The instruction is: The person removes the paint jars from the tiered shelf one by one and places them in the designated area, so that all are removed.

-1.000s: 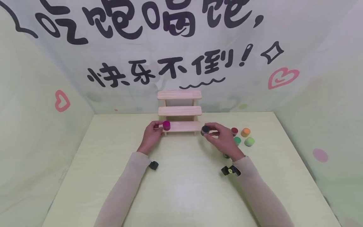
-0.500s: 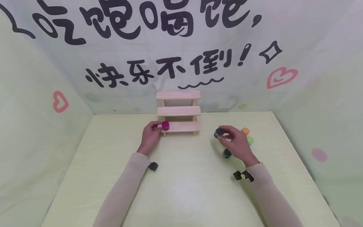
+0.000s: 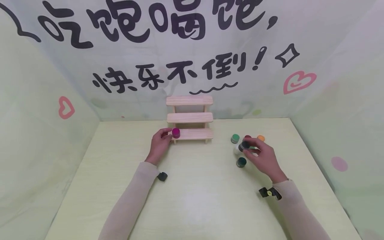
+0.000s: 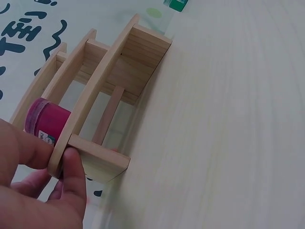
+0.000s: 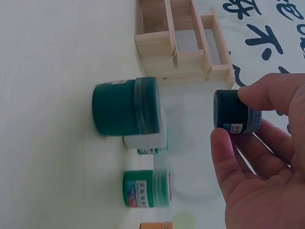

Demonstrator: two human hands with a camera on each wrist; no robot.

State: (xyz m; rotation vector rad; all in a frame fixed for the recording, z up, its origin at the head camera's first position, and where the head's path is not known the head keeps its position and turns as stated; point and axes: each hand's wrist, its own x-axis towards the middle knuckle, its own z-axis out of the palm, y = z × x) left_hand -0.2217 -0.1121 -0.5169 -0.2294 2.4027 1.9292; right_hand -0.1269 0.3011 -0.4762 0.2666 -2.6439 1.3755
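Observation:
A small three-tier wooden display stand (image 3: pixel 195 134) stands against the back wall. My left hand (image 3: pixel 159 145) grips the left end of its lowest step between thumb and fingers. On that step, right by the fingers, sits a magenta paint jar (image 4: pixel 50 121). My right hand (image 3: pixel 265 158) pinches a dark paint jar (image 5: pixel 231 107) between thumb and fingertips, held up over a group of jars to the right of the stand. Below it are a dark green paint jar (image 3: pixel 241 162), a white jar (image 3: pixel 236 150) and a green jar (image 3: pixel 235 138).
Behind the right hand a dark red jar (image 3: pixel 247 137) and an orange jar (image 3: pixel 261 138) stand on the pale table (image 3: pixel 192 200). Fabric walls with lettering and hearts enclose the table at the back and both sides.
My right hand has carried the dark jar rightward, from beside the stand's lowest step to over the jar group. The left hand and the magenta jar have stayed in place.

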